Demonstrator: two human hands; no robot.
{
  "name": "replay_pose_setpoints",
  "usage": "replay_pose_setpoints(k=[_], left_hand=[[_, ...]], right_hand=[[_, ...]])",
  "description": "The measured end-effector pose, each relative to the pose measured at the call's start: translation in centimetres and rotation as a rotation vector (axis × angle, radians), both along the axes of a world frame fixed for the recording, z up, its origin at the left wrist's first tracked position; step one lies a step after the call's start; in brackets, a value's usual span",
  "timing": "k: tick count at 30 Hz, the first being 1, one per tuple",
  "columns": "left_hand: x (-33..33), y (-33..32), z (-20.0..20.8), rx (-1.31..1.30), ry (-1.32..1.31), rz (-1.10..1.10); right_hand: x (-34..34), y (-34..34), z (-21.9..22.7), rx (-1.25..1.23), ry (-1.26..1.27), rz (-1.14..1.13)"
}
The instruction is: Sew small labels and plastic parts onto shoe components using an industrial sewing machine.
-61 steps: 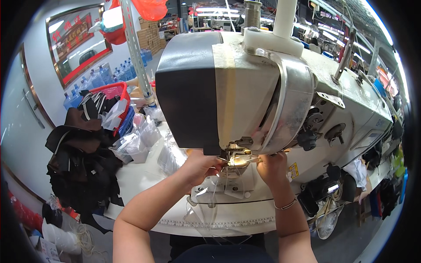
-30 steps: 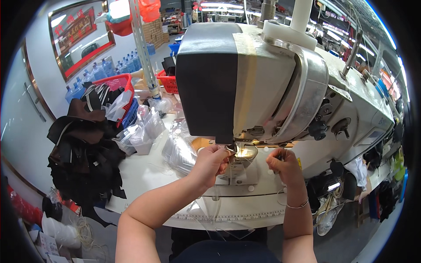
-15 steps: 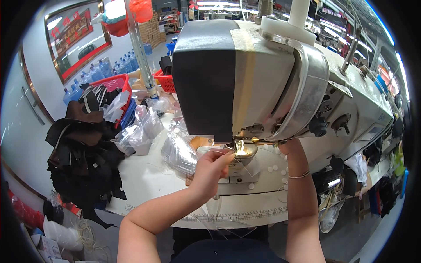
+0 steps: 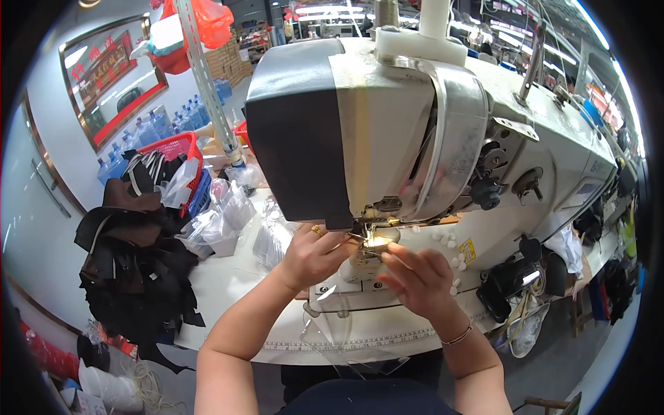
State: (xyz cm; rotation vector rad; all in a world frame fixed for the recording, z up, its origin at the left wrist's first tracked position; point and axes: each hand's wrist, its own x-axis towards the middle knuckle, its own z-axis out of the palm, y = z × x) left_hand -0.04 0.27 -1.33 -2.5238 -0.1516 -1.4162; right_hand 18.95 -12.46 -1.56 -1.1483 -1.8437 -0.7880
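The grey and white sewing machine stands before me, its lamp lighting the needle area. My left hand is closed in a pinch just left of the needle, a ring on one finger. A thin sliver shows at its fingertips; its kind is too small to make out. On the right of the needle is my right hand, slightly blurred, with thumb and forefinger apart and fingertips close to the lit spot. Clear plastic pieces lie at the table's front edge below my hands.
Small white round pieces lie right of the needle. Clear plastic bags and a heap of black scraps are on the left, by a red basket. A ruler strip runs along the table's front.
My right hand has come from behind the machine's arm to the front, beside the needle. My left hand has shifted left a little and turned. The whole view has shifted slightly.
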Motion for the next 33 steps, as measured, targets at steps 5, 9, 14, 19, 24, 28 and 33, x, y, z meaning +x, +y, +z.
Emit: replay_pose_setpoints(k=[5,9,14,19,24,28,33], left_hand=[[0.1,-0.8,-0.2,-0.001,0.041,0.096],[0.5,-1.7,-0.1,-0.006,0.039,0.12],[0.8,-2.6,-0.5,-0.054,0.02,0.175],[1.2,-4.4,0.2,-0.106,0.086,0.286],[0.2,-4.9,2.3,-0.671,-0.017,0.014],[-0.1,0.1,2.0,-1.301,0.115,-0.006],[0.2,0.2,2.2,-1.869,0.04,-0.247]], right_hand=[[-0.2,0.2,0.9,-0.011,-0.155,-0.098],[0.3,0.7,1.4,-0.034,-0.141,-0.095],[1.0,2.2,1.9,-0.063,-0.086,-0.008],[2.4,3.6,1.8,-0.095,-0.037,0.034],[3.8,5.0,0.2,-0.187,0.038,0.033],[3.6,5.3,0.2,-0.2,0.083,0.085],[1.5,3.2,1.0,-0.086,0.028,0.172]])
